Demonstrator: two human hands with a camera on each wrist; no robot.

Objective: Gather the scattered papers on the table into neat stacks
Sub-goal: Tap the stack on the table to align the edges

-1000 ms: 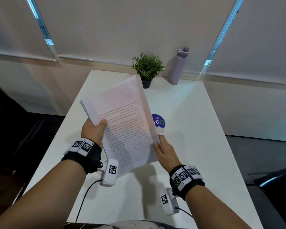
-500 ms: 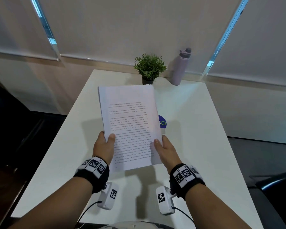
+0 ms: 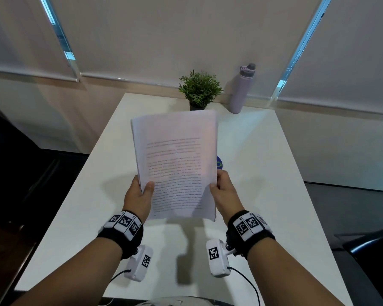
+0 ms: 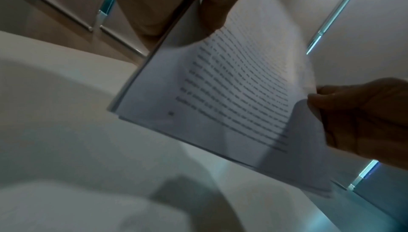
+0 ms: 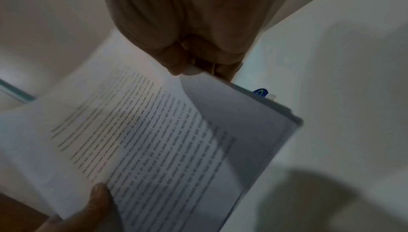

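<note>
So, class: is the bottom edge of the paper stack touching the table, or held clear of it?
Apart. In the left wrist view the paper stack hangs above the table, with bare tabletop visible beneath its bottom edge; both hands hold it up.

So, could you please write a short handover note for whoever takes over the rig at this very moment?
Left hand: grips the paper stack at its lower left edge, thumb on top.
Right hand: grips the lower right edge.
The stack is held up, clear of the white table, edges roughly squared.
Done: no loose sheets show on the table.
Left: set the stack down neatly. A blue sticker peeks out behind it.
</note>
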